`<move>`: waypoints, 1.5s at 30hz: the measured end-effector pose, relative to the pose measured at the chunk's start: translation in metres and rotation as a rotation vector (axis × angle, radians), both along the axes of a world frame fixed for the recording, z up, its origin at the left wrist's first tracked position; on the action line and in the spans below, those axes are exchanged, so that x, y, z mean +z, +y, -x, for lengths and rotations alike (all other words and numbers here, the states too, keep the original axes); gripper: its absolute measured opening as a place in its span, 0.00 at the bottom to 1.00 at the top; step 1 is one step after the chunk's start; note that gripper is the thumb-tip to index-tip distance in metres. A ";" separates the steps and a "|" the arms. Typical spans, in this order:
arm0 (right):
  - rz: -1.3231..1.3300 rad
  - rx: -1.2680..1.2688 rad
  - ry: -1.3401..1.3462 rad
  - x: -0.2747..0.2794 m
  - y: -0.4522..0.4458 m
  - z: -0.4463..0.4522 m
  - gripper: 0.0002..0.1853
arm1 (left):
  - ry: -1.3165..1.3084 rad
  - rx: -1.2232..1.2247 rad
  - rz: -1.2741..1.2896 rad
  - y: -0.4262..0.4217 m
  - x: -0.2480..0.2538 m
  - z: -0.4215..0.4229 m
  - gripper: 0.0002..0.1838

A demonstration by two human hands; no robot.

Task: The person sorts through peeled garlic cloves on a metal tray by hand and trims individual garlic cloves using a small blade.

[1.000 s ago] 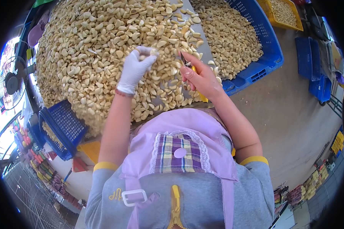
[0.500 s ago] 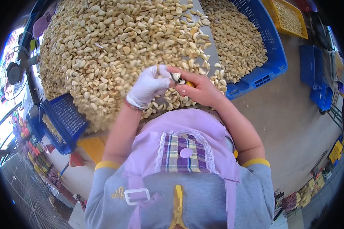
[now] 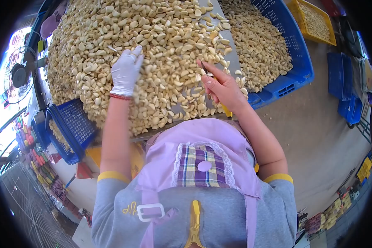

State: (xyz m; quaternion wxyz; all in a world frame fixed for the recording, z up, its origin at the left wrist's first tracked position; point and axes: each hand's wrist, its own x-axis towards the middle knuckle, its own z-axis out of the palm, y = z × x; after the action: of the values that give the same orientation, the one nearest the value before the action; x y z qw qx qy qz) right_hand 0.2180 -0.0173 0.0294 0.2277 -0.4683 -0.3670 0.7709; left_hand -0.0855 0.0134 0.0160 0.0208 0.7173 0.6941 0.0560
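My left hand, in a white glove, lies over a big heap of pale curved pieces. They look like garlic cloves or cashew kernels; I cannot tell which. Its fingers are somewhat apart and slightly blurred, and nothing shows in them. Bare and closed, my right hand grips a small knife with a yellow handle, near the heap's right side. The dark blade sticks up by the thumb and index finger. A strip of grey table surface shows right of the heap.
A large blue crate full of similar, browner pieces stands at the right. Behind it is a yellow crate. A blue basket sits at the heap's left edge, below a fan. Blue bins stand at far right.
My hands were together, with a pale piece at the knife. Now the left hand has moved away left and up over the heap. The right hand keeps the knife, slightly further right.
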 end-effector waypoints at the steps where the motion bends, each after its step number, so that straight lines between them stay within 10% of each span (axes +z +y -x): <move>1: 0.003 -0.017 -0.006 0.001 0.000 -0.001 0.23 | 0.007 -0.013 0.020 0.000 0.001 0.001 0.16; 6: 0.005 -0.060 -0.026 0.006 0.000 -0.001 0.24 | -0.267 -0.042 0.026 0.002 0.006 0.007 0.15; 10: -0.079 0.008 0.001 0.006 -0.002 0.003 0.25 | -1.212 0.366 0.198 -0.006 0.027 -0.023 0.11; 17: -0.111 -0.025 -0.044 0.018 0.006 0.008 0.25 | -1.387 0.517 0.111 -0.015 0.020 -0.038 0.12; 21: -0.019 -0.175 -0.008 0.006 0.011 -0.002 0.25 | -0.824 -0.007 -0.129 -0.003 -0.005 -0.037 0.14; 25: -0.018 -0.167 -0.017 0.005 0.010 -0.002 0.25 | 0.003 -0.117 0.194 -0.001 -0.008 -0.061 0.16; 30: 0.022 -0.169 -0.017 0.005 0.005 -0.005 0.25 | -0.379 -0.330 0.737 -0.001 0.020 -0.079 0.15; 35: 0.002 -0.227 0.010 0.006 0.008 -0.011 0.24 | -0.781 -0.104 0.096 -0.001 -0.007 -0.079 0.16; 42: -0.056 -0.403 0.114 0.006 0.021 -0.028 0.23 | 0.020 -0.235 -0.084 0.033 -0.047 -0.110 0.21; 45: -0.085 -0.502 0.154 0.008 0.027 -0.038 0.23 | -0.190 -0.333 -0.069 0.029 -0.056 -0.130 0.22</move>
State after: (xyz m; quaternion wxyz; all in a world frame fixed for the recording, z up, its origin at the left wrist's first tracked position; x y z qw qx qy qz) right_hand 0.2558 0.0093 0.0378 0.4585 -0.4747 -0.2530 0.7074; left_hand 0.0447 0.0424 -0.0398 0.0704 0.8141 0.5584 0.1430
